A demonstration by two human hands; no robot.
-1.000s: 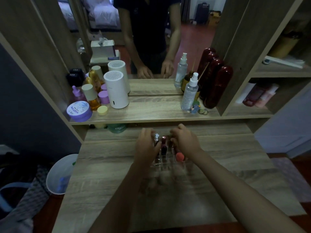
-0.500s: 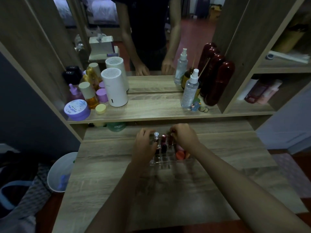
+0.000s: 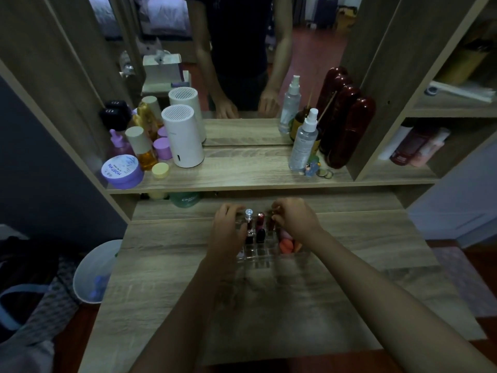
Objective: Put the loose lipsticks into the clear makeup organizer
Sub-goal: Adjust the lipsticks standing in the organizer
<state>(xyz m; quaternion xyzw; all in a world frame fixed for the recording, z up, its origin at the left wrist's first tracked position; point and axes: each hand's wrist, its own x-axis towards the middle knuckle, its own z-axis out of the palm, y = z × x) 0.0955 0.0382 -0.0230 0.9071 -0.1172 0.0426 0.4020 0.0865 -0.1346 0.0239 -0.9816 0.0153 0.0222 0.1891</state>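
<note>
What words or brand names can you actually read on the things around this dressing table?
"MOIST HA", upside down, on the lid of the purple jar.
Green jar under the shelf: lettering partly hidden, not readable.
Clear spray bottle: print too small to read.
Black compacts: logo too small to tell.

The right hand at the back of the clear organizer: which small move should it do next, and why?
Probably lower the dark red lipstick that the right hand pinches straight down into the clear organizer and let go. It stands upright over the back row, while the left hand rests against the organizer's left side.
</note>
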